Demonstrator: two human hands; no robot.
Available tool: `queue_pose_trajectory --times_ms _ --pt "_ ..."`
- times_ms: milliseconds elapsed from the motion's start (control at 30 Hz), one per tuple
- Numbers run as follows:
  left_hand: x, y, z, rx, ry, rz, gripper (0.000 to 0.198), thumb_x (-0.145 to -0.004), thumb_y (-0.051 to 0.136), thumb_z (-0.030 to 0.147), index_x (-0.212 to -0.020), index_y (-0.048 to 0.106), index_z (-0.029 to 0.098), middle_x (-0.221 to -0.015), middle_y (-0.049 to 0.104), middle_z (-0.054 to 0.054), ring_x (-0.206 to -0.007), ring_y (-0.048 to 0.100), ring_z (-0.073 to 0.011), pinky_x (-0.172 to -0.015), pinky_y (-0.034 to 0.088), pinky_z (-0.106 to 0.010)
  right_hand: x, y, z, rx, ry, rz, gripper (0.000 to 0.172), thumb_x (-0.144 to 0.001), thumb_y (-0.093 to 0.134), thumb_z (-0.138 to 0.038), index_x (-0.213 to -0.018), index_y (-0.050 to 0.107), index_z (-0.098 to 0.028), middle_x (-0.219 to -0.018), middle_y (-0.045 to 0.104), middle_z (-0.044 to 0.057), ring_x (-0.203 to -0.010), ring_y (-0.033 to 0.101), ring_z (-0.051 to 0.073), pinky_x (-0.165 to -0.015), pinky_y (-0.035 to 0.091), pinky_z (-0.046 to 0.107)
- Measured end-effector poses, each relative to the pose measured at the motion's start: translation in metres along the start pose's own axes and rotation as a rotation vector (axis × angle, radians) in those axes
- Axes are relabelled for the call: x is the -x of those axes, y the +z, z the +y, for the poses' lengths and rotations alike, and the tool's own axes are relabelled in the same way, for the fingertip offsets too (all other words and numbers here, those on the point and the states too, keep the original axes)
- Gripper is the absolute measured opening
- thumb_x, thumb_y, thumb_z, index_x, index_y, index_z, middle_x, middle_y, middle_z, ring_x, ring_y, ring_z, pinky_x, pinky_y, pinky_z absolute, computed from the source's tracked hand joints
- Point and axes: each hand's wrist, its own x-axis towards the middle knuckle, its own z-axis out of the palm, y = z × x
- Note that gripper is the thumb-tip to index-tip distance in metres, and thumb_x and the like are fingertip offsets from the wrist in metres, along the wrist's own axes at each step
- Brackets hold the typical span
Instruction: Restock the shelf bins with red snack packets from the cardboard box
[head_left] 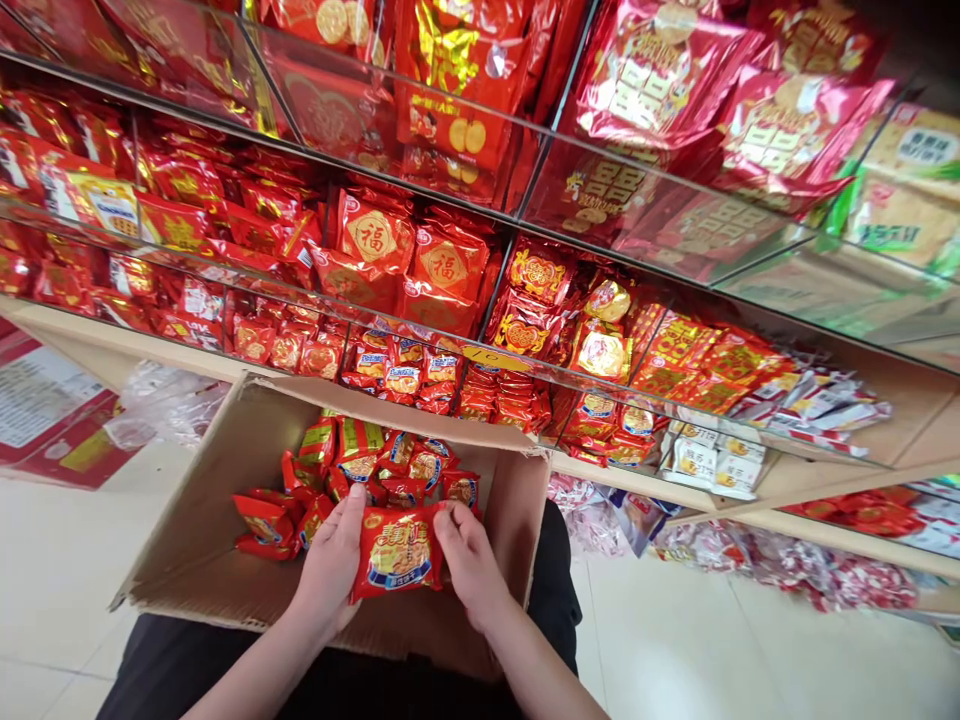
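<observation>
Packet [401,548] is held in front of the body, over the near part of the box [232,450], its printed face up: its left edge is gripped by the left hand [334,550], and its upper right corner is pinched by the right hand [471,555]. Should the film be squeezed too hard, the contents could be crushed; should the corner pinch be slackened, the packet could be left hanging from one side. Just beyond, a loose heap of similar packs [429,464] is contained in the box, which is set by dark-trousered legs [556,585]; whether it is fully borne by them cannot be told. If the legs were shifted, the box could be tipped and packs spilled onto the floor [675,650]. Farther out, shelves [919,425] are crowded with red packs, which could be knocked by a careless reach
</observation>
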Motion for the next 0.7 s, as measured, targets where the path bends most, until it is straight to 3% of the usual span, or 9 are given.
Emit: queue_pose_trajectory --times_ms 67,133,333,400,467,500,600,667,700 --pt "0.004 0.003 0.002 -0.010 0.009 -0.016 0.010 -0.081 0.052 0.028 -0.082 0.059 0.021 -0.057 0.064 0.002 -0.053 0.063 -0.0141 -0.052 0.052 -0.023 0.007 -0.005 -0.009 -0.008 0.028 -0.122 0.030 -0.073 0.061 -0.043 -0.091 0.060 -0.019 -0.082 0.066 0.002 -0.078 0.062 0.019 -0.073 0.048 0.030" --pt "0.007 0.006 0.002 -0.011 -0.001 -0.021 0.010 -0.080 0.053 0.029 -0.081 0.059 0.021 -0.055 0.063 0.002 -0.050 0.062 -0.0143 -0.049 0.051 -0.023 0.014 -0.007 -0.016 -0.035 0.056 -0.164 0.033 -0.070 0.067 -0.040 -0.094 0.062 -0.019 -0.083 0.067 0.002 -0.080 0.062 0.019 -0.075 0.047 0.031" --pt "0.015 0.012 -0.006 -0.054 -0.120 -0.046 0.017 -0.078 0.054 0.038 -0.078 0.057 0.021 -0.046 0.054 0.004 -0.040 0.053 -0.0131 -0.043 0.044 -0.024 0.026 -0.006 -0.020 -0.127 0.146 -0.082 0.036 -0.068 0.069 -0.041 -0.094 0.061 -0.017 -0.074 0.067 0.004 -0.069 0.063 0.019 -0.063 0.050 0.031" --pt "0.014 0.010 -0.006 -0.169 -0.056 -0.087 0.023 -0.076 0.054 0.045 -0.073 0.054 0.022 -0.041 0.046 0.006 -0.034 0.045 -0.0112 -0.037 0.038 -0.023 0.031 -0.011 -0.023 -0.101 0.139 -0.089 0.038 -0.068 0.069 -0.042 -0.096 0.060 -0.018 -0.078 0.067 0.005 -0.073 0.064 0.020 -0.065 0.051 0.032" --pt "0.011 0.007 0.002 -0.380 0.188 -0.142 0.030 -0.077 0.050 0.051 -0.069 0.052 0.022 -0.042 0.041 0.007 -0.033 0.039 -0.0100 -0.035 0.033 -0.022 0.036 -0.025 -0.032 -0.037 0.054 -0.078 0.035 -0.069 0.069 -0.039 -0.097 0.060 -0.019 -0.087 0.068 0.006 -0.081 0.064 0.021 -0.072 0.051 0.033" --pt "0.008 0.005 0.010 -0.517 0.396 -0.151 0.030 -0.078 0.048 0.050 -0.069 0.052 0.022 -0.046 0.043 0.006 -0.037 0.041 -0.0105 -0.038 0.035 -0.023 0.038 -0.036 -0.038 0.010 -0.017 -0.025 0.034 -0.069 0.069 -0.038 -0.096 0.060 -0.019 -0.091 0.068 0.006 -0.083 0.064 0.021 -0.074 0.050 0.033" --pt "-0.009 -0.001 0.046 -0.955 1.156 -0.127 0.016 -0.079 0.051 0.036 -0.079 0.057 0.022 -0.073 0.060 -0.001 -0.072 0.057 -0.0169 -0.072 0.046 -0.031 0.035 -0.079 -0.059 0.176 -0.297 0.353 0.036 -0.069 0.070 -0.036 -0.099 0.059 -0.021 -0.099 0.066 0.006 -0.086 0.062 0.020 -0.072 0.051 0.032" --pt "-0.026 -0.003 0.072 -1.217 1.478 -0.141 0.015 -0.078 0.052 0.030 -0.087 0.059 0.020 -0.089 0.064 -0.005 -0.092 0.056 -0.0215 -0.091 0.039 -0.039 0.022 -0.112 -0.068 0.315 -0.463 0.596 0.041 -0.071 0.066 -0.037 -0.108 0.055 -0.021 -0.104 0.063 0.008 -0.088 0.061 0.020 -0.074 0.050 0.033" --pt "-0.035 -0.003 0.082 -1.335 1.549 -0.113 0.019 -0.079 0.050 0.029 -0.093 0.059 0.018 -0.096 0.064 -0.008 -0.100 0.053 -0.0238 -0.095 0.035 -0.042 0.013 -0.128 -0.070 0.409 -0.507 0.674 0.044 -0.072 0.064 -0.039 -0.110 0.053 -0.020 -0.104 0.063 0.009 -0.088 0.061 0.021 -0.076 0.049 0.034"
